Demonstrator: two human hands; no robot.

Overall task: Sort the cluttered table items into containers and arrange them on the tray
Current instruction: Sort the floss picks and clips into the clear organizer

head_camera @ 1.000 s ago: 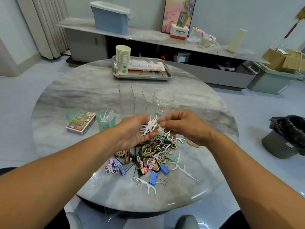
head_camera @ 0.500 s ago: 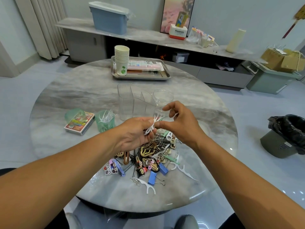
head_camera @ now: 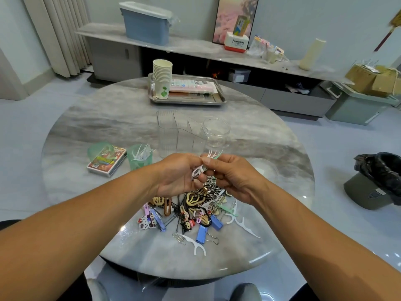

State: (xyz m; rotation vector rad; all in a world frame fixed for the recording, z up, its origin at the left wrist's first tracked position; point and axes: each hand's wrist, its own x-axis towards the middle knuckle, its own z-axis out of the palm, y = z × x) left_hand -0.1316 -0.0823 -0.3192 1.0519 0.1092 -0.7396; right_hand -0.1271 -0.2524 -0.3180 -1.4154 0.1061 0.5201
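My left hand (head_camera: 180, 174) is closed around a bunch of white floss picks (head_camera: 200, 168) above the pile of small items (head_camera: 195, 209). My right hand (head_camera: 230, 174) meets it and pinches a green floss pick (head_camera: 218, 155) against the bunch. The pile holds hair clips, blue binder clips, paper clips and loose floss picks (head_camera: 195, 244). A green cup (head_camera: 139, 158) with several floss picks stands to the left. A clear divided organizer (head_camera: 180, 135) and a clear round jar (head_camera: 217, 132) stand behind my hands. The metal tray (head_camera: 219, 100) sits at the table's far side.
On the tray stand a stack of paper cups (head_camera: 162, 79) and a pink packet (head_camera: 191, 86). A card box (head_camera: 107, 162) with a green lid (head_camera: 98, 149) lies left. A clear lid (head_camera: 263, 168) lies right. A black-bagged bin (head_camera: 382, 179) stands on the floor at right.
My right hand moved left and closed in against my left hand, bringing a green floss pick to the white bunch. Both hands have risen slightly above the pile.
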